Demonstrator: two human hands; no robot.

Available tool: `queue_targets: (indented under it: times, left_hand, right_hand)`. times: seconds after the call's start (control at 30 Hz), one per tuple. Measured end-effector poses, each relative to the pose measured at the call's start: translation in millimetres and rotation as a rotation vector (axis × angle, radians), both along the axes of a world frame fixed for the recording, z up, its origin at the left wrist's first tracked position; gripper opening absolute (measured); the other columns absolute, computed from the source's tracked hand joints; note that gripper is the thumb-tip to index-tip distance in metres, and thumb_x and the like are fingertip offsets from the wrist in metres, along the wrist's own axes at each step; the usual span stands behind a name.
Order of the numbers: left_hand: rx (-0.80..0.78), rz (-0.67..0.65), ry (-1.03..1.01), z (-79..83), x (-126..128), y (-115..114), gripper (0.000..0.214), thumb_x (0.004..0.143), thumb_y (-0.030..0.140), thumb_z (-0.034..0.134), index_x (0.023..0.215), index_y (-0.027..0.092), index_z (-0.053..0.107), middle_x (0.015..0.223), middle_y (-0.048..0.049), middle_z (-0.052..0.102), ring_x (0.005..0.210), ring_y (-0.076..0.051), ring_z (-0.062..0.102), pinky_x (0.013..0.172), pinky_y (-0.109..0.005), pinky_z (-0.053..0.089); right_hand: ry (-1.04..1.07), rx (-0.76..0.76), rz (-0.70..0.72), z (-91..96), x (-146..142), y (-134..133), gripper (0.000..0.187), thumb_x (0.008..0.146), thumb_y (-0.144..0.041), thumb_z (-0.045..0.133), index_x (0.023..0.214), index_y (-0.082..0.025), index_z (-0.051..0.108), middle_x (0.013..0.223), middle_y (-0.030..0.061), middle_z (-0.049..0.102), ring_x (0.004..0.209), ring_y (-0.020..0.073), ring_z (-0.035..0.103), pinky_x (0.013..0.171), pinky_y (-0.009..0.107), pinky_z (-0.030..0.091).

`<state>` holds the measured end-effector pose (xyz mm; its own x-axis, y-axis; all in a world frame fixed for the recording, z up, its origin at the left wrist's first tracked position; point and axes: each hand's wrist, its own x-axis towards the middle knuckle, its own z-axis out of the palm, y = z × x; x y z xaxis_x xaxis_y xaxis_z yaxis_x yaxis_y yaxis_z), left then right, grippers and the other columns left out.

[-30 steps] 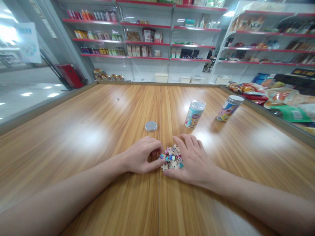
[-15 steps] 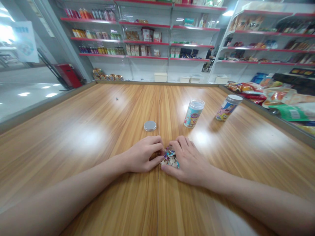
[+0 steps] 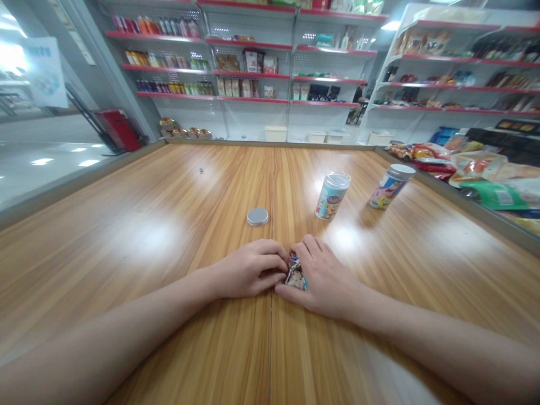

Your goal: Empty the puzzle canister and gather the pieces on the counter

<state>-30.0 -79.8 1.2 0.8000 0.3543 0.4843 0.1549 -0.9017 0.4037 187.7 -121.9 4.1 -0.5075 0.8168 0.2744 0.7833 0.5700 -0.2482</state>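
A small heap of jigsaw puzzle pieces [image 3: 297, 277], some printed and some plain beige, lies on the wooden table between my hands. My right hand [image 3: 323, 275] curves round the heap from the right, thumb low and fingers bent over its far side. From the left, my left hand [image 3: 257, 269] presses its curled fingers against the pieces. Both hands rest low on the tabletop and hide part of the heap. Beyond them lies a round silver lid [image 3: 257, 216]. A clear-topped can with a cartoon print [image 3: 332, 197] stands upright to the right of the lid.
A second cartoon can [image 3: 390, 187] with a silver lid stands farther right. A tiny object [image 3: 201, 170] lies at the far left of the table [image 3: 202, 349]. Bagged snacks [image 3: 476, 166] crowd the right edge. Stocked shelves [image 3: 253, 73] line the back wall.
My left hand has moved slightly right, pushing the puzzle pieces into a tighter heap against my right hand. My right hand, the cans and the lid look unmoved.
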Motion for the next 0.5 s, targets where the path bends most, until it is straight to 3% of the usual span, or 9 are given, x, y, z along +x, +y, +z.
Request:
queue_targets:
  times: [0.5]
  left_hand:
    - [0.067, -0.02, 0.078, 1.0, 0.6, -0.7, 0.015, 0.095, 0.016, 0.053, 0.098, 0.015, 0.068, 0.103, -0.0126, 0.066, 0.096, -0.02, 0.063, 0.086, -0.034, 0.054]
  right_hand:
    - [0.016, 0.029, 0.006, -2.2, -1.7, 1.0, 0.033, 0.082, -0.048, 0.062, 0.094, -0.019, 0.055, 0.094, 0.0081, 0.055, 0.091, 0.0265, 0.052, 0.083, 0.043, 0.047]
